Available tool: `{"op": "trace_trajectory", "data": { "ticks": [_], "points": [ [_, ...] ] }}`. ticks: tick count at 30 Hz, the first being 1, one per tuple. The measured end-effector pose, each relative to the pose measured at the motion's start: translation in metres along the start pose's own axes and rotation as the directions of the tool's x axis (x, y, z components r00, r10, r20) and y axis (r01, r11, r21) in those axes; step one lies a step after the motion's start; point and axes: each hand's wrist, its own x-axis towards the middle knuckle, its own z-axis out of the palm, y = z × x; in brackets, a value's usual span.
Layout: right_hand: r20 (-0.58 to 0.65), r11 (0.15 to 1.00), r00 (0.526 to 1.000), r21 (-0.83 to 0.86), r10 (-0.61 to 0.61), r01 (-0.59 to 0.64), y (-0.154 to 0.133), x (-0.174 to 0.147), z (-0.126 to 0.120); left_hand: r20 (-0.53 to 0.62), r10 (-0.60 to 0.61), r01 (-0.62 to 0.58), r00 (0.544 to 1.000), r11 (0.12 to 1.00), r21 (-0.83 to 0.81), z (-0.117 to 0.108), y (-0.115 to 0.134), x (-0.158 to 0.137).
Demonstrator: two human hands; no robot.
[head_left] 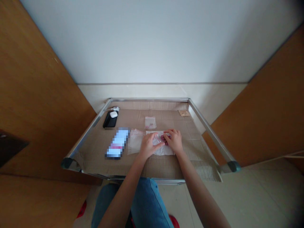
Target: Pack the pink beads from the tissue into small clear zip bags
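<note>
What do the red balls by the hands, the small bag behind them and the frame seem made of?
Red balls: perhaps plastic or glass, from their roundness; finish too small to judge.
Small bag: probably clear plastic, since pinkish contents show through.
Frame: likely smooth metal, from its silvery sheen.

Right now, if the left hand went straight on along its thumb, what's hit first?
Likely the red beads, right by the left hand's thumb tip; the right hand lies beyond. Contact already? Can't tell.
</note>
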Motion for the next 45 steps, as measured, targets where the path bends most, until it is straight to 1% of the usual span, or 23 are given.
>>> {"op": "trace_trajectory", "data": {
  "ticks": [3,6,15,20,23,25,29,33,36,41,43,45],
  "points": [
    [-0.004,0.998,1.0,-0.07,0.006,-0.007,0.0,-0.001,0.001,0.002,-0.001,0.001,1.0,1.0,0.001,0.0,0.0,0.0],
    [0.004,0.995,1.0,-0.095,-0.004,0.005,-0.002,-0.002,0.0,0.005,-0.007,0.007,1.0,1.0,-0.003,0.0,0.0,0.0],
    [0.014,0.994,1.0,-0.108,-0.005,0.007,-0.003,-0.002,0.001,0.017,-0.019,0.019,1.0,1.0,0.005,-0.001,0.0,0.0],
    [-0.007,0.996,1.0,-0.087,-0.015,0.014,-0.003,-0.002,0.001,0.008,-0.016,0.016,1.0,1.0,0.001,-0.001,0.001,0.0],
    [-0.022,0.999,1.0,-0.046,0.003,-0.004,-0.002,-0.002,0.001,0.007,-0.015,0.015,1.0,1.0,0.004,-0.001,0.001,0.0],
    [-0.032,1.0,0.999,0.026,0.002,-0.001,-0.001,-0.001,0.0,0.008,-0.018,0.018,1.0,1.0,0.002,-0.001,0.001,0.0],
    [-0.012,0.971,0.996,0.223,-0.09,0.091,-0.003,0.0,-0.004,0.008,-0.015,0.015,1.0,1.0,-0.01,0.0,0.0,0.0],
    [0.067,0.935,0.982,0.322,-0.177,0.146,-0.01,-0.002,-0.006,0.024,-0.012,0.012,1.0,1.0,-0.021,-0.001,0.0,0.0],
    [0.102,0.923,0.972,0.348,-0.214,0.167,-0.014,-0.004,-0.007,0.02,-0.001,0.001,1.0,1.0,-0.027,-0.001,0.0,0.0],
    [0.1,0.912,0.969,0.372,-0.227,0.175,-0.015,-0.003,-0.007,0.02,0.006,-0.005,1.0,1.0,-0.021,-0.001,-0.001,0.0],
    [0.081,0.918,0.975,0.359,-0.207,0.166,-0.013,-0.003,-0.006,0.016,0.006,-0.005,1.0,1.0,-0.019,0.0,-0.001,0.0],
    [0.051,0.941,0.985,0.307,-0.163,0.14,-0.01,-0.001,-0.006,0.01,0.002,-0.002,1.0,1.0,-0.019,-0.001,-0.001,0.0]
  ]
}}
